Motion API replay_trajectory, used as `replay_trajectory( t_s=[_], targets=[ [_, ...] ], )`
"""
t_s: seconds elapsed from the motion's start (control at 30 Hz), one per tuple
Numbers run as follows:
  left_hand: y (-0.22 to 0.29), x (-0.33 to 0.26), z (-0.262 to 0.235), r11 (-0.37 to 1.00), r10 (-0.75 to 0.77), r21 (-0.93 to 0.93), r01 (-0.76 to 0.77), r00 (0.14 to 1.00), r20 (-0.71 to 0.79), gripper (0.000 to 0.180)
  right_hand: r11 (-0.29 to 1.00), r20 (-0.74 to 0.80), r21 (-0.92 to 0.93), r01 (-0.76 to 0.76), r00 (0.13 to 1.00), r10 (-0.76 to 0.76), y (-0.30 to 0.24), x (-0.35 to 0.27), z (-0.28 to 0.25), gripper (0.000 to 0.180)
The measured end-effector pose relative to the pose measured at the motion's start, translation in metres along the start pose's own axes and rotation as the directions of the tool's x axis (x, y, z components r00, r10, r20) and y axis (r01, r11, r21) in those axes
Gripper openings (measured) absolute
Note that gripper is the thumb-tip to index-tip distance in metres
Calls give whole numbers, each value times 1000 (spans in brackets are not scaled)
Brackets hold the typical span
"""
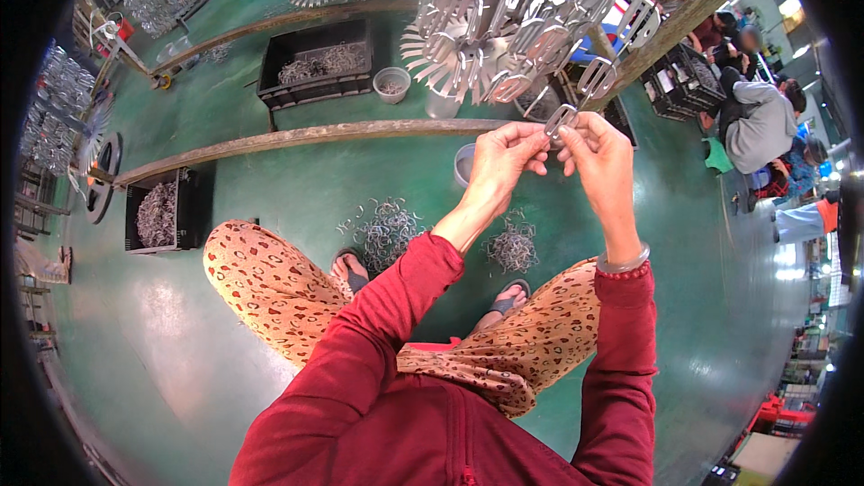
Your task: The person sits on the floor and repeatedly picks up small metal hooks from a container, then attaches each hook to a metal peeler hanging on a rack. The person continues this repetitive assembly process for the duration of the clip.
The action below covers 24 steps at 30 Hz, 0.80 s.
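Observation:
Both hands are raised in front of me and meet at a slotted oblong metal piece (561, 121), silver and rounded at its ends. My left hand (508, 155) pinches its lower left side between thumb and fingers. From the other side, my right hand (598, 151) grips the same piece with thumb and forefinger. Just above hang chains of similar slotted metal pieces (598, 77), part of a large hanging bundle (486, 27). Whether a smaller part is also between my fingertips is hidden.
On the green floor lie two piles of small curved metal bits (387, 232) (513, 247). A wooden rail (315, 137) crosses ahead. Black crates (270, 81) (184, 238) hold more metal bits. Small tubs (391, 85) (464, 165) stand nearby. Several people (760, 121) sit at the right.

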<state>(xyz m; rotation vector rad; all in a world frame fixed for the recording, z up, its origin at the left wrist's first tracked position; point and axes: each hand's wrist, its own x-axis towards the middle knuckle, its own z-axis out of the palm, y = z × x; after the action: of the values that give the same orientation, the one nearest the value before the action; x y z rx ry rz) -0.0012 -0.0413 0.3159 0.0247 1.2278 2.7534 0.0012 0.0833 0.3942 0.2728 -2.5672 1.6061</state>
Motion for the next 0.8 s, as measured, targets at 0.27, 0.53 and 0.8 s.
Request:
replay_trajectory(
  t_s=[0.27,0.53,0.8],
  targets=[
    [10,-10,-2,961,75,266,-70,997,-6,16,999,-66,31,-11,998,13,2,-13,4,11],
    [13,-14,-17,900,125,412,-144,990,72,17,970,60,234,-58,997,45,2,-15,1,8],
    [14,-21,-26,833,143,513,-208,976,163,19,995,148,74,-67,987,56,-10,-11,-2,8]
  ],
)
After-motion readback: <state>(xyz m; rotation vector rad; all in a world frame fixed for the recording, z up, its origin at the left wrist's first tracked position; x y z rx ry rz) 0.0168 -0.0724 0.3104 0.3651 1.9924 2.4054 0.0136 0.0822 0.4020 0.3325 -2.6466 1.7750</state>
